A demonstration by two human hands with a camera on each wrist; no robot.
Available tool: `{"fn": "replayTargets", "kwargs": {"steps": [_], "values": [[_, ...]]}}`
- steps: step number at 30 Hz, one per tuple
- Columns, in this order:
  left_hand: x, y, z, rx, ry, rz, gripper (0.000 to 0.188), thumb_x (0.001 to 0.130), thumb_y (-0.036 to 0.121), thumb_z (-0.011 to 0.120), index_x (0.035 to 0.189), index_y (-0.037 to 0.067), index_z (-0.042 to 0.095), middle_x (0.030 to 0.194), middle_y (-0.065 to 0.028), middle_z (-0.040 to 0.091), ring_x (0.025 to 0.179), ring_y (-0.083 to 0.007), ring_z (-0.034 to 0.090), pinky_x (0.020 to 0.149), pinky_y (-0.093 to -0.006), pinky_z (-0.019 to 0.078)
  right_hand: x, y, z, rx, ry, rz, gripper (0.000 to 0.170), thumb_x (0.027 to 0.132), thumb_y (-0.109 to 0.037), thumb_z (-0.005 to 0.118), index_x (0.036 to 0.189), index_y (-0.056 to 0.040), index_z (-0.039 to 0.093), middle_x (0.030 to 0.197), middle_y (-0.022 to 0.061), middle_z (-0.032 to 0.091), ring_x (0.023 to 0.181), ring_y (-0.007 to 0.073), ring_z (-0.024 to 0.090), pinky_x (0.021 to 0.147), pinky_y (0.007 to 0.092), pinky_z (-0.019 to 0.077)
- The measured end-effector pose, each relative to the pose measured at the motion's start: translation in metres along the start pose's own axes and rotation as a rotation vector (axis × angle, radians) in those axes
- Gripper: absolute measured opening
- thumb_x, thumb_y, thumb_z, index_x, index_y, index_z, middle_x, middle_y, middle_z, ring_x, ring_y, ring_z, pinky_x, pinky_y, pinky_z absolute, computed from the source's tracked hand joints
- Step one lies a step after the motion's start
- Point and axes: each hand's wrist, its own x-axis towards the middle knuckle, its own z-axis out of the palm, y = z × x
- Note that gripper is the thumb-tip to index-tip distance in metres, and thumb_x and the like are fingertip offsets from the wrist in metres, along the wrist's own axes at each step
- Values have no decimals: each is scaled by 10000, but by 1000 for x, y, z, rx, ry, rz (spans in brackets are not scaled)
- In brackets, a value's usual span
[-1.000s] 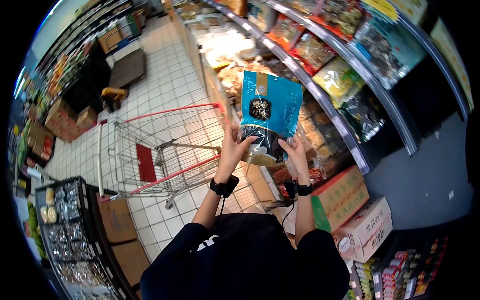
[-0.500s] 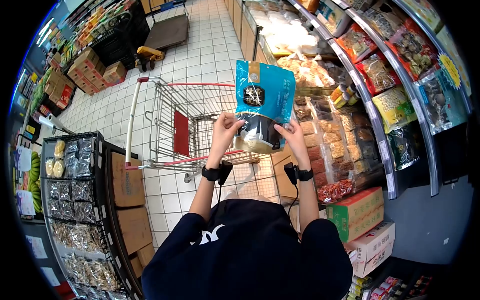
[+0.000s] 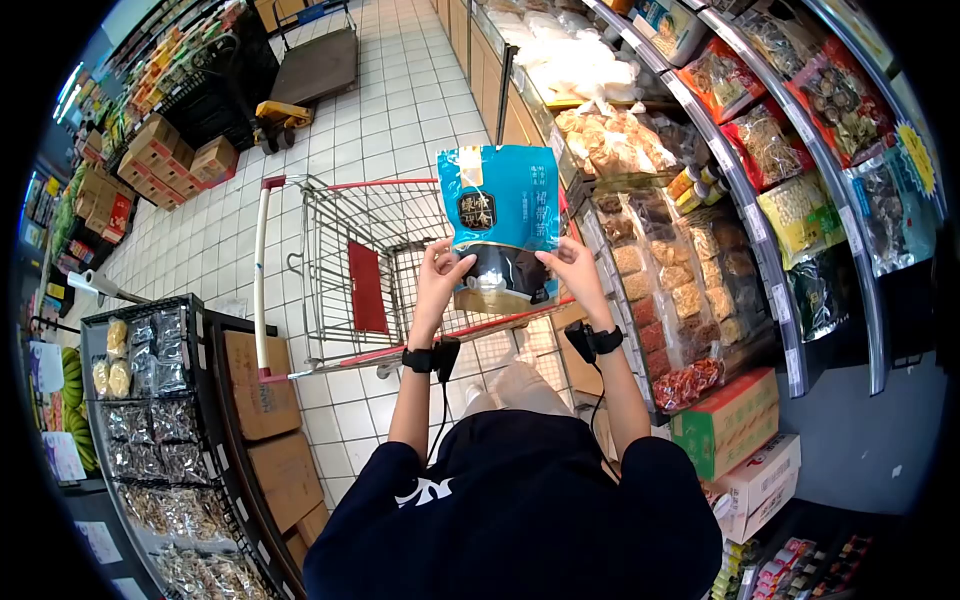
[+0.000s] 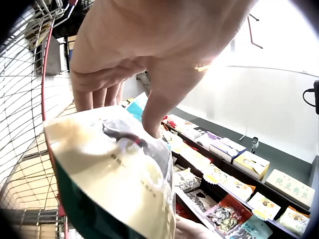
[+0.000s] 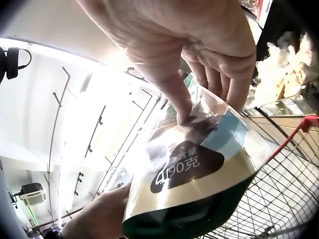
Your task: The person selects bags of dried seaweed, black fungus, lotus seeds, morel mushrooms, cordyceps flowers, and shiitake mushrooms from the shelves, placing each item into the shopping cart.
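Both hands hold up a blue pouch [image 3: 500, 205] with Chinese lettering, a clear lower window showing dark contents, and a gold base. My left hand [image 3: 437, 280] pinches its lower left side, thumb on the front and fingers behind. On the opposite side, my right hand [image 3: 580, 278] grips it the same way. Up close in the right wrist view, the pouch's bottom [image 5: 199, 167] shows a printed 90克 label. The left wrist view shows the thumb of the left hand [image 4: 159, 45] pressing the pouch's edge [image 4: 114, 174].
Beyond the pouch stands a shopping cart [image 3: 367, 288] with red trim. Shelves of bagged dry goods [image 3: 795, 220] and a bin of packaged foods [image 3: 685, 295] line the right side. Stacked boxes [image 3: 725, 425] sit below. A rack of small packets [image 3: 150, 385] is at left.
The head view has swung, bringing the cart and shelves further right than a second ago. The pouch appears slightly lower and further left than half a second ago, both hands keeping their hold.
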Motion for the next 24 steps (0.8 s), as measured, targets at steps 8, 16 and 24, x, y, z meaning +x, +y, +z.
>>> {"fn": "replayTargets", "kwargs": {"steps": [8,16,24], "values": [[63,-39,17,152,-148,-130,602,774,163,764,1232,38,394,1058,-132,634,980,-179,616,837,-287,487,70,75,-45,-91,-68,136,186,813,-118,699,937,5,633,787,16,650,681,54,558,582,206,431],[122,-118,23,197,-55,-215,649,700,114,813,1164,16,370,1045,-136,620,958,-185,626,822,-311,510,132,188,-72,-266,-113,187,215,801,-146,697,801,32,577,638,39,596,539,96,549,483,262,425],[155,-268,2,411,-103,-254,584,600,350,865,1021,21,629,955,-130,680,880,-231,651,792,-379,507,147,289,-88,-256,-230,420,226,822,-180,627,947,-7,557,626,47,590,499,150,549,466,326,441]]}}
